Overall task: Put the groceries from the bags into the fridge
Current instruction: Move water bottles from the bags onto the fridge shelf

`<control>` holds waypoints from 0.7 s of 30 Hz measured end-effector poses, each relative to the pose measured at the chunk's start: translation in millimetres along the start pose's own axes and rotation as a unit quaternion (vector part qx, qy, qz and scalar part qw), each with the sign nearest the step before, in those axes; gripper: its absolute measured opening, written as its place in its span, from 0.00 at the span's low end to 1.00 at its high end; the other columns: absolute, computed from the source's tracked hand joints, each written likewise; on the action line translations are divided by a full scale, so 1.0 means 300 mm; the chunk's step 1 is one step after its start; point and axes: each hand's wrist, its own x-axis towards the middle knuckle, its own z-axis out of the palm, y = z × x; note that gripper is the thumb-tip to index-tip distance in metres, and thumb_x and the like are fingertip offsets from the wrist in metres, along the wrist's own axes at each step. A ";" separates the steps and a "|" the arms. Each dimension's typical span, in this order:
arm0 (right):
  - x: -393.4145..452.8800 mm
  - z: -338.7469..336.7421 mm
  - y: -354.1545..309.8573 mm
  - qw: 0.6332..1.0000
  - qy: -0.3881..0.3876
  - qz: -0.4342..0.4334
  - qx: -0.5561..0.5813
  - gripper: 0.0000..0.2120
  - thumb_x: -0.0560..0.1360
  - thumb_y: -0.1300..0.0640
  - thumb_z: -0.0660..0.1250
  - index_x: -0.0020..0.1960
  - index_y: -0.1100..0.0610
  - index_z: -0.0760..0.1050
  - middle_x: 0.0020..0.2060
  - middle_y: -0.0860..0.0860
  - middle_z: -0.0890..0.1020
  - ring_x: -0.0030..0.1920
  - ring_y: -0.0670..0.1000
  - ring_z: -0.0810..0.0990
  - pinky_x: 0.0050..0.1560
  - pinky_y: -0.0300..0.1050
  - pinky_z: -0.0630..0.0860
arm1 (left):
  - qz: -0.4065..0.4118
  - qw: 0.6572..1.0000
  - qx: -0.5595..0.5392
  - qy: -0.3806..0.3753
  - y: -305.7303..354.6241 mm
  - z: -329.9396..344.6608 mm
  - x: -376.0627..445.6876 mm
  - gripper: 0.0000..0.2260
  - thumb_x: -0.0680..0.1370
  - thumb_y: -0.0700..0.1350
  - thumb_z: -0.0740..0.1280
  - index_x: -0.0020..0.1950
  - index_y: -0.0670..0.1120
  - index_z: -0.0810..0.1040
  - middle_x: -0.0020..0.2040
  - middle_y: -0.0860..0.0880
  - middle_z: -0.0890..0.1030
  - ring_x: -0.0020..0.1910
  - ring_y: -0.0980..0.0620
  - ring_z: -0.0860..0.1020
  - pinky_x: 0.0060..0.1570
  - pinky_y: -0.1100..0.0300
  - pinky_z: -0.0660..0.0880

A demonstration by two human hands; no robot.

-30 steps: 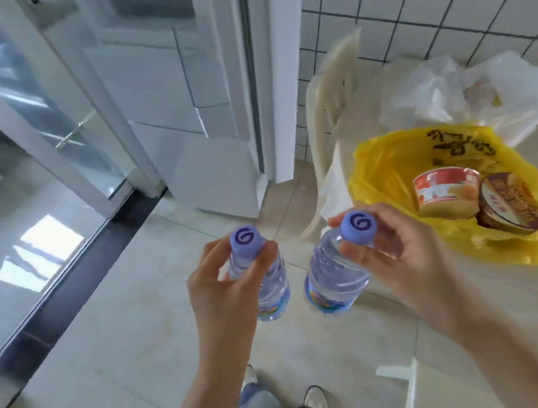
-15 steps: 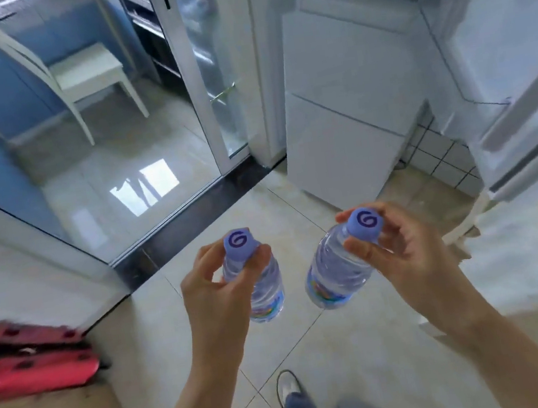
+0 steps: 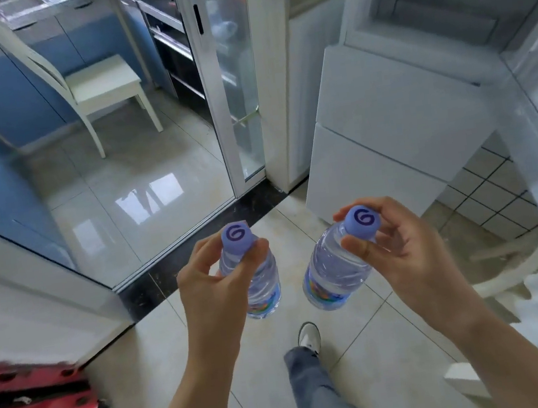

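- The left hand [image 3: 218, 282] is raised in front of the body, forearm coming up from the lower edge. Its thumb and fingers pinch the neck of the left water bottle [image 3: 260, 282], just under the purple cap [image 3: 237, 236].
- The right hand [image 3: 400, 247] is raised in the same way. Its fingertips grasp the right water bottle [image 3: 334, 276] around its cap [image 3: 362, 221], and the bottle hangs tilted, with the bottom turned toward the left bottle.
- Both bottles hang above the tiled floor [image 3: 350, 348], near each other but apart, in front of the white fridge [image 3: 388, 131].
- The fridge stands beyond the right bottle; its lower doors look shut. The top part is cut off by the frame and blurred, so I cannot tell what is inside.
- The palm sides of both hands are hidden behind the fingers and the bottles.
- Below the bottles, a jeans leg [image 3: 316, 391] and a white shoe [image 3: 308, 335] show.
- Far left of the fridge, behind a glass door [image 3: 233, 81], stands a white chair [image 3: 102, 85].
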 end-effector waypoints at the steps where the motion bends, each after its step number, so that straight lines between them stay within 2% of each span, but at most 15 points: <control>1: 0.050 -0.005 0.001 1.000 0.002 -0.002 -0.002 0.13 0.71 0.54 0.70 0.55 0.54 0.76 0.50 0.50 0.83 0.53 0.50 0.81 0.53 0.43 0.79 | 0.001 1.000 -0.001 -0.005 0.005 0.023 0.046 0.10 0.64 0.49 0.76 0.43 0.58 0.84 0.44 0.50 0.83 0.42 0.54 0.80 0.41 0.64 0.76; 5: 0.266 -0.040 0.004 1.000 0.002 -0.014 0.003 0.12 0.72 0.54 0.71 0.54 0.53 0.77 0.49 0.48 0.82 0.52 0.49 0.81 0.52 0.41 0.78 | 0.008 1.000 -0.001 -0.021 0.030 0.142 0.242 0.11 0.68 0.43 0.76 0.47 0.55 0.83 0.44 0.51 0.83 0.41 0.56 0.80 0.42 0.62 0.76; 9: 0.490 -0.096 -0.002 1.000 0.010 -0.014 0.000 0.13 0.71 0.54 0.70 0.55 0.53 0.77 0.49 0.47 0.82 0.52 0.47 0.81 0.52 0.40 0.78 | 0.015 0.999 0.014 -0.038 0.064 0.284 0.441 0.11 0.68 0.42 0.77 0.48 0.54 0.84 0.45 0.51 0.82 0.43 0.56 0.79 0.43 0.57 0.77; 12: 0.648 -0.153 -0.007 1.000 0.028 -0.012 -0.003 0.11 0.73 0.56 0.72 0.55 0.52 0.77 0.49 0.46 0.82 0.52 0.47 0.81 0.52 0.39 0.77 | 0.036 0.997 0.015 -0.059 0.093 0.403 0.593 0.12 0.69 0.39 0.77 0.46 0.54 0.83 0.44 0.51 0.83 0.40 0.60 0.79 0.41 0.65 0.76; 16: 0.809 -0.219 -0.015 0.998 0.061 -0.010 -0.007 0.11 0.73 0.60 0.71 0.54 0.53 0.77 0.48 0.45 0.83 0.51 0.46 0.81 0.50 0.36 0.76 | 0.052 0.995 0.026 -0.087 0.124 0.546 0.759 0.12 0.68 0.38 0.77 0.47 0.52 0.83 0.45 0.50 0.83 0.40 0.62 0.79 0.40 0.70 0.75; 21: 1.014 -0.301 -0.010 0.992 0.126 -0.005 -0.017 0.12 0.71 0.56 0.71 0.54 0.52 0.77 0.49 0.45 0.83 0.51 0.45 0.81 0.50 0.32 0.75 | 0.045 0.988 -0.002 -0.146 0.159 0.736 0.986 0.12 0.68 0.37 0.76 0.43 0.54 0.83 0.43 0.49 0.84 0.39 0.59 0.79 0.40 0.68 0.75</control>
